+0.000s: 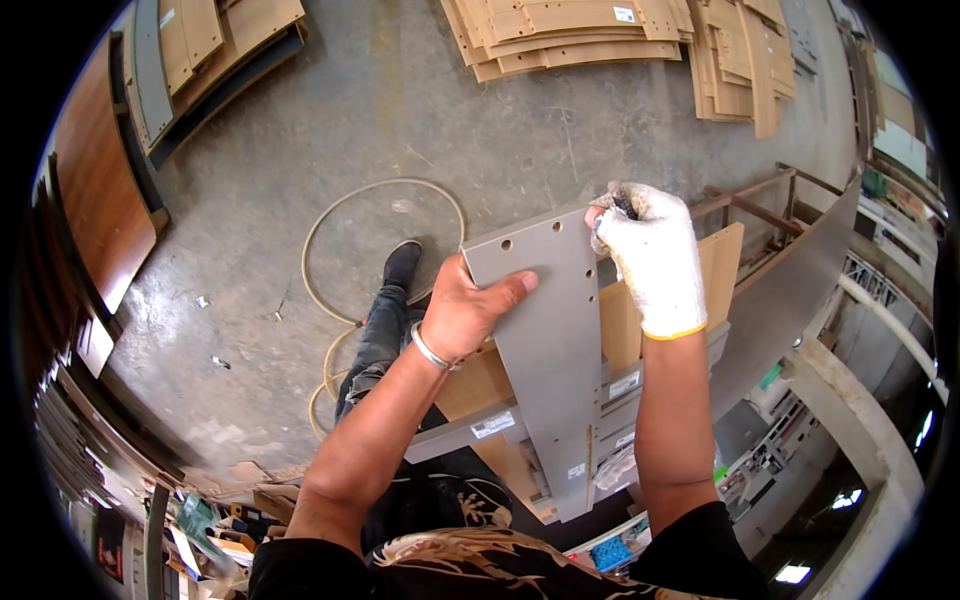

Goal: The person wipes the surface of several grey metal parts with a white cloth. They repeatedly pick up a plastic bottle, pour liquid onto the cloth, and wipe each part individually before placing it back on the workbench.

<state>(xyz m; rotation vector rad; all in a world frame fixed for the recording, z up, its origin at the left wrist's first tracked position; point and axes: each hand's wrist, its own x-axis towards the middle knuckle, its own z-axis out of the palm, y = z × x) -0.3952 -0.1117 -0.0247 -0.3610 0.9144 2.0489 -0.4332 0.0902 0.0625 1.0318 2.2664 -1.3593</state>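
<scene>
A grey tapered panel with small drilled holes stands on end in front of me. My bare left hand, a metal bangle on its wrist, grips the panel's left edge, thumb across its face. My right hand, in a white knit glove, is closed on the panel's top right corner and also holds a small dark object I cannot identify. Behind the grey panel stand light wooden boards and more grey strips with white stickers.
Concrete floor with a looped pale hose by my black shoe. Stacks of curved wooden parts lie at the top, more boards at top left. A long grey sheet and metal frame stand at right.
</scene>
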